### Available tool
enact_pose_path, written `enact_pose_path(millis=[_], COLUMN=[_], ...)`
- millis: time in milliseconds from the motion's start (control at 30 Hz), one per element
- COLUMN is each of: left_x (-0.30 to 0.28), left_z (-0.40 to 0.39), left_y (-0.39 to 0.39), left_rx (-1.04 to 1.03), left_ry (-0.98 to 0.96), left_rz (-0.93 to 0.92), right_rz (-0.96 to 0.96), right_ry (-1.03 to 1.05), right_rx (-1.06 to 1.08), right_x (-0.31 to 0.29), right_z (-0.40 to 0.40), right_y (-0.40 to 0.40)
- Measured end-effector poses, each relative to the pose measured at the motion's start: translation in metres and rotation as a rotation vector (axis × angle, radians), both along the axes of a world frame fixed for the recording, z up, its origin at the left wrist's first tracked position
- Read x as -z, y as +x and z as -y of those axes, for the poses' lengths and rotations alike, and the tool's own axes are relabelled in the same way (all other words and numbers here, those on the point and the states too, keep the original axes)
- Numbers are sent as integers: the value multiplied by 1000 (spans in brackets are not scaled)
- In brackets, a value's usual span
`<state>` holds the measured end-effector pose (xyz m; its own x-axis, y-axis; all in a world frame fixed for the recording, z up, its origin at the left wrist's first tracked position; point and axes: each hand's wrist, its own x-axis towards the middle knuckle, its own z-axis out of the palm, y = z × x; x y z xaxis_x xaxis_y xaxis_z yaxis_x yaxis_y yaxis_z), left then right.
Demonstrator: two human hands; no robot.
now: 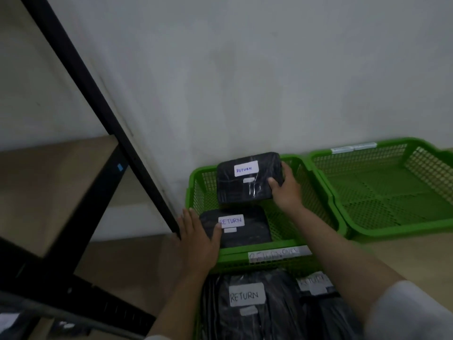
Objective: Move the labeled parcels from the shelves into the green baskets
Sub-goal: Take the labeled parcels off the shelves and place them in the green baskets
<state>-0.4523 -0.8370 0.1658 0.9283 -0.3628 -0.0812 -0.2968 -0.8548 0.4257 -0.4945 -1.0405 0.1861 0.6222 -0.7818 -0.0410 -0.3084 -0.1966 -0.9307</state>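
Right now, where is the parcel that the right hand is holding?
In the head view, that parcel sits centre-right, at the far end of the left green basket, beyond another RETURN parcel.

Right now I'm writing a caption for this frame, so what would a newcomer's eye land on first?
First, the black parcel with a white RETURN label, gripped at its right edge by the right hand above the near green basket by the wall. Next, the left hand gripping a second RETURN parcel at that basket's front left. Then the other green basket to the right, with no parcels inside.
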Motion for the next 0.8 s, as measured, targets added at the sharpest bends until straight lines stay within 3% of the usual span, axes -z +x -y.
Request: enact_pose_path(millis=[167,533,800], left_x=[1,5,8], left_z=[2,2,1], left_y=[-1,2,3], left_rx=[-29,-25,-12], left_ry=[-36,20,87], left_rz=[39,58,76], right_rz=[-79,-282,-395], right_ry=[-89,77,43], right_rx=[0,-122,-116], right_x=[17,48,57], right_z=[1,14,4], right_y=[14,47,67])
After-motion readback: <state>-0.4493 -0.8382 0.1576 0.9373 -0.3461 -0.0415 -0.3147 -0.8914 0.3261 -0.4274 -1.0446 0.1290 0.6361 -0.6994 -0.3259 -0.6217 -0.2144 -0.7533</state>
